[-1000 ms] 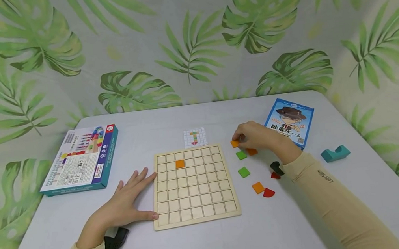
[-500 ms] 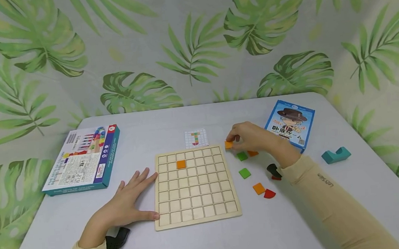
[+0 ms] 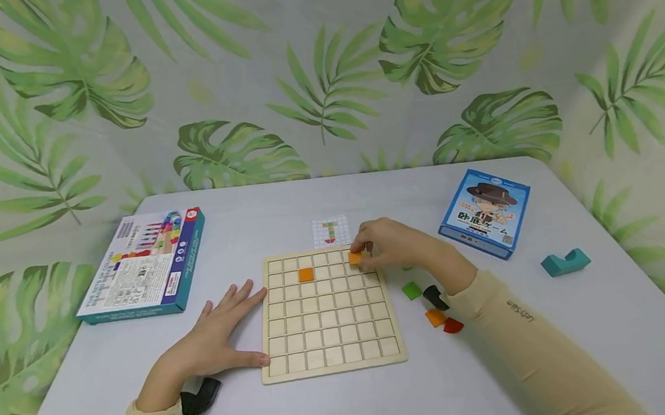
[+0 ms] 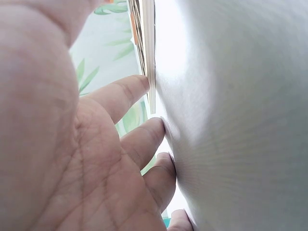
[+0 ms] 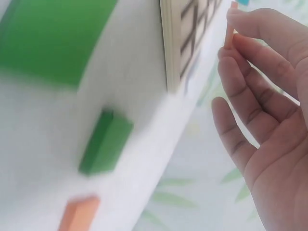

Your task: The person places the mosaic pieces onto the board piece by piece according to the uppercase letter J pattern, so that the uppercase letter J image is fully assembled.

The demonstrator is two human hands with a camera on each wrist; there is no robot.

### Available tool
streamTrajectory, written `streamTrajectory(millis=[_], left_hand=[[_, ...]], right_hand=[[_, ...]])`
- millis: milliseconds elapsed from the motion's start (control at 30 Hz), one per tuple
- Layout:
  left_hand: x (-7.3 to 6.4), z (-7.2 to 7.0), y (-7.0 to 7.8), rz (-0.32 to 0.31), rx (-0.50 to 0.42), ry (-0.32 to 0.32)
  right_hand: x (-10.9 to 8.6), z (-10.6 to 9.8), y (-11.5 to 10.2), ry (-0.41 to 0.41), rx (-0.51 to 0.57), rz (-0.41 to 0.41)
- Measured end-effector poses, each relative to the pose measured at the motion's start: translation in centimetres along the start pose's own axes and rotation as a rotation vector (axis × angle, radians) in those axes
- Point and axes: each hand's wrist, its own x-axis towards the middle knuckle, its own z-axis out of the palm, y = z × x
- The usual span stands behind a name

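Observation:
Between thumb and fingers my right hand (image 3: 392, 245) pinches an orange square tile (image 3: 355, 258) over the top right part of the wooden grid board (image 3: 323, 371). The right wrist view shows that tile (image 5: 231, 26) edge-on at the fingertips. My left hand (image 3: 213, 340) lies spread beside the board, thumb and index fingertip at its left edge. Another orange tile (image 3: 305, 274) sits in a cell of the second row. Behind the board lies a small pattern card (image 3: 330, 232) with a coloured figure on a grid.
Right of the board lie a green tile (image 3: 412, 291), an orange tile (image 3: 435, 318) and a red quarter-round piece (image 3: 453, 325). Farther out are a blue box (image 3: 484, 214) and a teal notched block (image 3: 565, 263). A flat game box (image 3: 142, 267) lies at the left.
My right hand has carried the orange tile leftward from the loose pieces to over the board's top right. The left hand has stayed at the board's left edge.

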Motion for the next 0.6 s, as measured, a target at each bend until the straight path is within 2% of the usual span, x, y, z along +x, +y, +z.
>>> streamTrajectory(millis=[233, 600], left_hand=[[0.0, 0.0, -0.1, 0.003, 0.006, 0.004], [0.0, 0.0, -0.1, 0.009, 0.014, 0.01]], right_hand=[[1.5, 1.7, -0.7, -0.022, -0.01, -0.058], [2.1, 2.1, -1.2, -0.034, -0.004, -0.064]])
